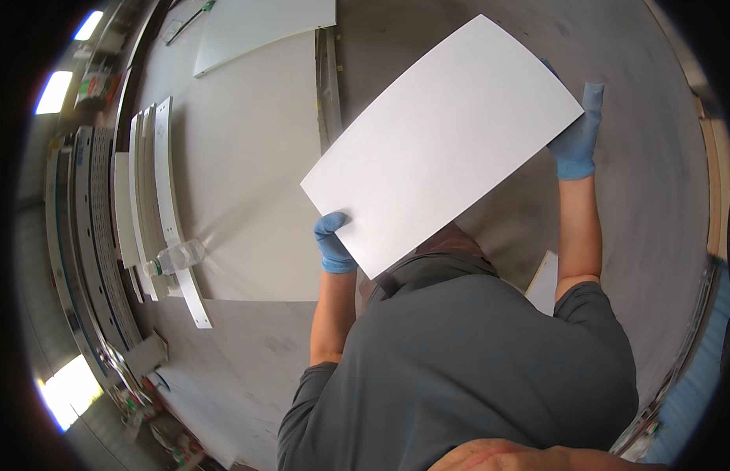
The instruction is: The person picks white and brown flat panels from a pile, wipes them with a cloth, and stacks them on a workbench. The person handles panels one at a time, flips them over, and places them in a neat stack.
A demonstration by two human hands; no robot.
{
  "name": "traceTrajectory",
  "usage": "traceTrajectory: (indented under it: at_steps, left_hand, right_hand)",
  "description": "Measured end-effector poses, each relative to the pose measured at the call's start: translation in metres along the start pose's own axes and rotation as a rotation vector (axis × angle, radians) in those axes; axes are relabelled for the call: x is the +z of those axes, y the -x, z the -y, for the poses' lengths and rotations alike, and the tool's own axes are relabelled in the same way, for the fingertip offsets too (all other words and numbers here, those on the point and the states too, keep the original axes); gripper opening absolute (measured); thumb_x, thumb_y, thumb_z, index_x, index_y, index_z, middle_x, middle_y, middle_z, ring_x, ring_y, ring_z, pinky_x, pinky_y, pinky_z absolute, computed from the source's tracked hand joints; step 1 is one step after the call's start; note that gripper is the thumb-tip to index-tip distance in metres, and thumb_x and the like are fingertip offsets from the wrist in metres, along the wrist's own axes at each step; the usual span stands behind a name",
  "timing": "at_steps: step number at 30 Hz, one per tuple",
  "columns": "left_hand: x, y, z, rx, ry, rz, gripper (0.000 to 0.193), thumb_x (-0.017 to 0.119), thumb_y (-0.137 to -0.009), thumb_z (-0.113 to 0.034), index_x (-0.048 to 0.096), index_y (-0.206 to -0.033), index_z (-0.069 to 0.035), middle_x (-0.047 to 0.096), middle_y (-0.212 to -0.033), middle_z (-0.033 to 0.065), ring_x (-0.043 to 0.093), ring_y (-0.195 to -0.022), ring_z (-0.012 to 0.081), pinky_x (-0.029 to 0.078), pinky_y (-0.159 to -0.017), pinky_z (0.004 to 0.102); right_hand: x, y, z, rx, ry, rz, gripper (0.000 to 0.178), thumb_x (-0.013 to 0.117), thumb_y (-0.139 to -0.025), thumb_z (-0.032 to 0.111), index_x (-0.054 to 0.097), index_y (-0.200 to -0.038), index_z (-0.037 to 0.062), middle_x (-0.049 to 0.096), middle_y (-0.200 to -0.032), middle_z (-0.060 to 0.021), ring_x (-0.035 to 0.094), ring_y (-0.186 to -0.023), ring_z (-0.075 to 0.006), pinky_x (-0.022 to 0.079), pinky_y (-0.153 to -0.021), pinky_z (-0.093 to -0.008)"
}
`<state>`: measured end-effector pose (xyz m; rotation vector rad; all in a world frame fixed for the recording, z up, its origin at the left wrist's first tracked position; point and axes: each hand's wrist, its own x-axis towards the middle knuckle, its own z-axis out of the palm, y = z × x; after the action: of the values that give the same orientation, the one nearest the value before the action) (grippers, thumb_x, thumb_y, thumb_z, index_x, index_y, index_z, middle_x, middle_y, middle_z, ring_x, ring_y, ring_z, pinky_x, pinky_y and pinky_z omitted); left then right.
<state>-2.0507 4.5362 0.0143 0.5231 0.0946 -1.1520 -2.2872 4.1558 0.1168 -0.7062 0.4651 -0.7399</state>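
Observation:
A rectangular white panel [447, 141] is held up at a slant in front of my body, its far end raised toward the upper right. My left hand [333, 243], in a blue work glove, grips the near left edge, with a thumb or fingertip over the top face and the rest of the fingers hidden beneath. At the right corner my right hand [575, 141], also in a blue glove, holds the panel from its edge and underside. The right thumb points up past the edge, and a bit of blue glove shows beyond the far edge.
To the left lies a large pale board [255, 180] with another white panel [263, 35] at its far end. Long white strips [167, 173] and a clear bottle [179, 257] lie along its left side. Perforated metal profiles [94, 235] stand farther left. A small white piece [544, 284] is by my right side.

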Motion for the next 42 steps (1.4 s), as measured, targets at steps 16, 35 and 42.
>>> traceTrajectory:
  at_steps: [16,35,42]
  left_hand:
    - [0.090,-0.237,0.041,0.106,0.032,-0.053,0.087,0.066,-0.075,-0.016,0.035,-0.153,0.007,0.058,-0.136,0.0307,0.065,-0.119,0.0454,0.059,-0.098,0.0545]
    - [0.277,-0.790,0.045,-0.206,-0.119,0.095,0.084,0.071,-0.075,-0.017,0.044,-0.151,0.006,0.060,-0.141,0.0263,0.063,-0.122,0.0445,0.055,-0.104,0.0530]
    - [0.361,-1.001,0.074,-0.143,-0.173,-0.038,0.066,0.066,-0.098,-0.039,0.050,-0.151,-0.003,0.060,-0.146,0.0151,0.058,-0.132,0.0357,0.046,-0.114,0.0500]
  right_hand:
    - [-0.044,-0.231,0.102,0.046,-0.378,0.512,0.100,0.047,-0.096,0.079,0.043,-0.157,0.0002,0.048,-0.161,-0.0105,0.048,-0.144,-0.0251,0.040,-0.118,-0.0394]
    - [-0.165,-0.618,0.302,-0.385,0.040,0.026,0.069,0.056,-0.103,0.040,0.041,-0.159,0.0020,0.051,-0.157,-0.0150,0.050,-0.144,-0.0271,0.040,-0.119,-0.0426]
    - [-0.180,-0.826,0.393,-0.347,0.089,0.070,0.069,0.059,-0.094,0.018,0.041,-0.159,0.0010,0.050,-0.158,-0.0146,0.048,-0.146,-0.0281,0.036,-0.122,-0.0425]
